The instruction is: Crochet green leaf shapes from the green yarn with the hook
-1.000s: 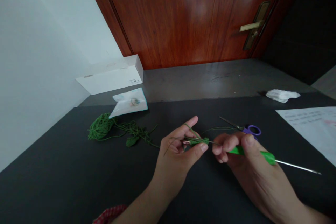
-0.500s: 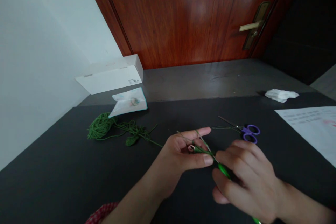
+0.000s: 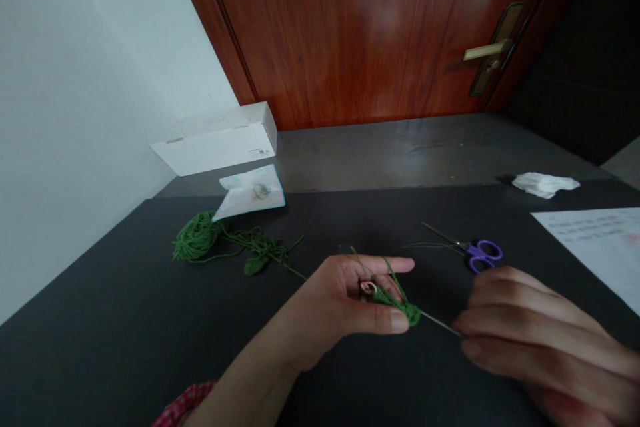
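Left hand (image 3: 330,300) pinches the small green crochet piece (image 3: 397,307) between thumb and fingers, just left of the purple-handled scissors (image 3: 483,257). Piece looks light, soft, floppy: hold at its dense stitched part. Right hand (image 3: 545,347) curled around the steel crochet hook (image 3: 440,323).

Right hand (image 3: 545,347) shifted rightward, away from the green crocheted piece (image 3: 397,307), steel crochet hook shaft (image 3: 440,323) now showing
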`<state>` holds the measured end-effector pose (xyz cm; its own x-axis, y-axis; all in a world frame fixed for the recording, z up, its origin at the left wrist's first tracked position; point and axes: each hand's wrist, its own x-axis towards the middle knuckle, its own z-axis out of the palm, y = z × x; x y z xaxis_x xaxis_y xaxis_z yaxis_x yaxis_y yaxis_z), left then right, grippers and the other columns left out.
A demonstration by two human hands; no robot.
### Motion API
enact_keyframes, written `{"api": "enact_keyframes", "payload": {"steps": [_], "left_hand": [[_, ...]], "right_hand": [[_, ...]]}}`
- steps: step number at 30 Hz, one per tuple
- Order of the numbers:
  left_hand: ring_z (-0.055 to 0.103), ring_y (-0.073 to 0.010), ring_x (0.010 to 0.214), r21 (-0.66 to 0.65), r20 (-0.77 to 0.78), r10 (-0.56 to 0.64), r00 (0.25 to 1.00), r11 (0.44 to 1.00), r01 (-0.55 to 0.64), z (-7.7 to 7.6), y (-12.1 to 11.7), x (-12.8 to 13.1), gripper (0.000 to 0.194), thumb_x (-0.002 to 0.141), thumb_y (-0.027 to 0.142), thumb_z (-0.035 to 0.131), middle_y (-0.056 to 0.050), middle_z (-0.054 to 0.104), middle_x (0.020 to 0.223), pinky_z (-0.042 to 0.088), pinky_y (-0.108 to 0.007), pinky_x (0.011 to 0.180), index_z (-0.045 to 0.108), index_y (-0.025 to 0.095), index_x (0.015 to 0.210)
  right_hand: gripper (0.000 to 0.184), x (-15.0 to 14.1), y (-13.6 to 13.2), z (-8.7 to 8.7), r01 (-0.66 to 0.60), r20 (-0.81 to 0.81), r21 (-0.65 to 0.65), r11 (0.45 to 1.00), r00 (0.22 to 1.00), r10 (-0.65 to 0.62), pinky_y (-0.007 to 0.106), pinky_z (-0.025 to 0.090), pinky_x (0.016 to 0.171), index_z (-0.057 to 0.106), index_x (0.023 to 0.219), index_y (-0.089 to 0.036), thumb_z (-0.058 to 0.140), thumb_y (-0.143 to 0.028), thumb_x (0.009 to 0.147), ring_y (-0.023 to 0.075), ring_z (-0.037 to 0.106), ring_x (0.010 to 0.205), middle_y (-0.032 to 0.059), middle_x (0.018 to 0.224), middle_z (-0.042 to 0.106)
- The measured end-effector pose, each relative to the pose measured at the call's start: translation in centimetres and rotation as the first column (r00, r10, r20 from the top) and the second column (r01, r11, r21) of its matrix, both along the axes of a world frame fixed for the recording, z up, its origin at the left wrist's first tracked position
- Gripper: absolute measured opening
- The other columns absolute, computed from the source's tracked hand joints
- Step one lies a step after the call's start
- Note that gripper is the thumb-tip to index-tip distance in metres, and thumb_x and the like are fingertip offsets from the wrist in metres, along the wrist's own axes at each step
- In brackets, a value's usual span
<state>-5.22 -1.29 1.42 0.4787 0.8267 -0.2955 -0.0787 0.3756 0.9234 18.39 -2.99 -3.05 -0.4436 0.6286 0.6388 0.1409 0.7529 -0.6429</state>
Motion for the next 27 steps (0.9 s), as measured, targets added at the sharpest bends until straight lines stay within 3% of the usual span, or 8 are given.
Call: {"api": "enact_keyframes", "payload": {"steps": [1, 4, 9, 14, 17, 22, 24, 27], "left_hand": [[0.050, -0.0083, 0.065, -0.003, -0.004, -0.010, 1.000, 1.000, 0.010, 0.0, 0.0, 0.0, 0.039, 0.063, 0.020, 0.084, 0.005, 0.060, 0.072, 0.039, -0.026, 0.077, 0.075, 0.020, 0.100], [0.053, -0.0093, 0.066, -0.023, 0.003, -0.068, 0.998, 0.997, 0.068, -0.1, 0.1, 0.0, 0.029, 0.063, 0.017, 0.083, 0.004, 0.062, 0.073, 0.041, -0.026, 0.076, 0.077, 0.017, 0.091], [0.055, -0.0085, 0.067, -0.182, 0.108, -0.133, 0.985, 0.972, 0.151, -0.6, 0.3, -0.3, 0.056, 0.061, 0.014, 0.083, 0.003, 0.065, 0.076, 0.040, -0.023, 0.069, 0.070, 0.020, 0.115], [0.055, -0.0095, 0.066, -0.272, 0.202, -0.183, 0.962, 0.933, 0.235, -1.0, 0.7, -0.1, 0.052, 0.056, 0.010, 0.079, 0.000, 0.065, 0.074, 0.038, -0.022, 0.064, 0.073, 0.015, 0.108], [0.054, -0.0092, 0.064, -0.278, 0.228, -0.211, 0.951, 0.922, 0.271, -1.0, 0.8, -0.1, 0.053, 0.056, 0.010, 0.079, 0.000, 0.064, 0.073, 0.037, -0.022, 0.062, 0.073, 0.014, 0.109], [0.054, -0.0101, 0.066, -0.223, 0.183, -0.262, 0.947, 0.928, 0.300, -1.1, 0.6, -0.4, 0.055, 0.057, 0.015, 0.083, 0.000, 0.063, 0.074, 0.036, -0.022, 0.060, 0.072, 0.014, 0.111], [0.053, -0.0103, 0.065, -0.205, 0.177, -0.273, 0.946, 0.929, 0.307, -1.0, 0.5, -0.4, 0.054, 0.057, 0.018, 0.083, 0.000, 0.062, 0.074, 0.036, -0.022, 0.059, 0.073, 0.014, 0.110], [0.052, -0.0108, 0.064, -0.197, 0.163, -0.284, 0.945, 0.929, 0.313, -0.9, 0.4, -0.4, 0.054, 0.056, 0.022, 0.084, -0.001, 0.062, 0.073, 0.036, -0.022, 0.059, 0.073, 0.015, 0.109]], "right_hand": [[0.032, 0.3, 0.5, 0.2, -0.081, 0.043, 0.025, 0.996, 0.996, 0.080, 0.042, 0.051, 0.078, 0.076, 0.104, -0.034, 0.051, -0.050, 0.092, 0.0252, 0.071, 0.071, 0.0039, 0.082, 0.078], [0.032, 0.6, 1.7, 0.7, -0.135, -0.034, 0.025, 0.991, 0.990, 0.136, 0.043, 0.052, 0.068, 0.075, 0.102, -0.033, 0.045, -0.044, 0.095, 0.0259, 0.069, 0.062, 0.0051, 0.071, 0.076], [0.032, 0.9, 2.3, 1.0, -0.236, 0.033, 0.020, 0.972, 0.971, 0.235, 0.043, 0.053, 0.067, 0.072, 0.107, -0.033, 0.044, -0.042, 0.096, 0.0248, 0.069, 0.061, 0.0054, 0.073, 0.076], [0.035, 1.5, 2.8, 1.5, -0.397, 0.165, 0.045, 0.917, 0.908, 0.385, 0.042, 0.055, 0.070, 0.062, 0.127, -0.036, 0.043, -0.041, 0.098, 0.0247, 0.073, 0.067, 0.0048, 0.084, 0.079], [0.037, 1.4, 2.8, 1.6, -0.408, 0.112, -0.014, 0.913, 0.906, 0.407, 0.042, 0.055, 0.068, 0.060, 0.129, -0.037, 0.043, -0.042, 0.098, 0.0247, 0.073, 0.066, 0.0049, 0.085, 0.079], [0.034, 0.6, 1.8, 1.2, -0.349, -0.026, -0.104, 0.931, 0.937, 0.348, 0.041, 0.053, 0.065, 0.071, 0.110, -0.033, 0.040, -0.043, 0.099, 0.0216, 0.068, 0.058, 0.0045, 0.074, 0.076], [0.033, 0.2, 1.2, 1.1, -0.198, -0.088, -0.152, 0.968, 0.979, 0.186, 0.041, 0.052, 0.061, 0.075, 0.088, -0.032, 0.048, -0.049, 0.094, 0.0234, 0.067, 0.057, 0.0045, 0.066, 0.073], [0.032, -0.3, 0.3, 1.4, -0.043, -0.189, -0.232, 0.972, 0.982, -0.001, 0.040, 0.051, 0.058, 0.072, 0.075, -0.031, 0.056, -0.056, 0.087, 0.0250, 0.067, 0.061, 0.0054, 0.067, 0.071]]}}
